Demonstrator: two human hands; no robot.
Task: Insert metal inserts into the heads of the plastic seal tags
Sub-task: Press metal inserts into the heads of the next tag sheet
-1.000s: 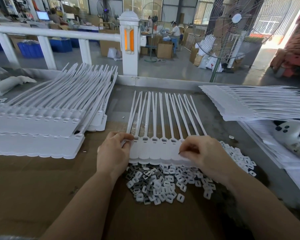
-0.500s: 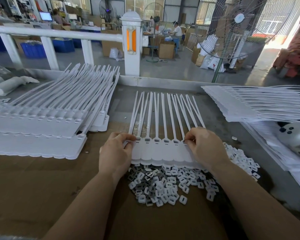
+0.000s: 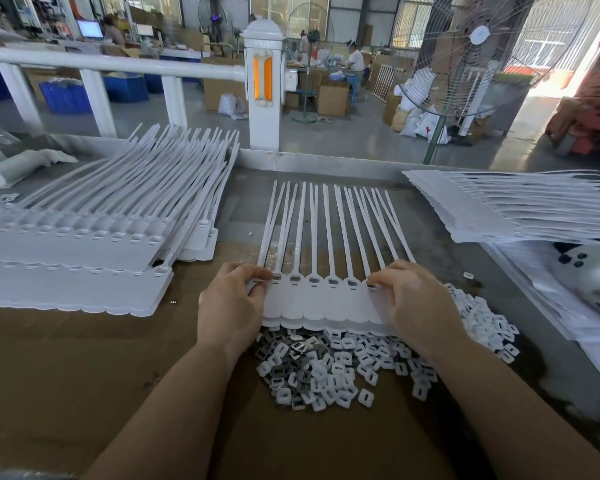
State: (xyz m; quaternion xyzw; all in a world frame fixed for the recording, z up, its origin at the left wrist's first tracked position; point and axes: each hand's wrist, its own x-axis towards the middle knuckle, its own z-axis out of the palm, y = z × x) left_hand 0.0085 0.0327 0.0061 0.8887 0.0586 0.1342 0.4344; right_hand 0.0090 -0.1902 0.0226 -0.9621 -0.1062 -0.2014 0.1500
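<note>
Head view: white plastic seal tags (image 3: 326, 299), joined side by side in one flat strip, lie on the brown cardboard-covered worktable (image 3: 66, 375) between the two hands, their thin tails fanning away from the person. The left hand (image 3: 231, 306) rests on the strip's left end, its fingers curled and pinching at the head of the leftmost tag. The right hand (image 3: 420, 303) lies over the right end, fingertips pressed together on a tag head there — whether a piece sits between them cannot be told. The heads showing between the hands each have a dark slot.

Just under the strip's near edge, touching it, spreads a loose heap of small white and grey square inserts (image 3: 329, 368), reaching rightward past the right wrist. Stacks of white tag strips (image 3: 77, 258) lie to the left, and more white strips (image 3: 520, 209) to the right. No legible writing or brand shows on any tag.
</note>
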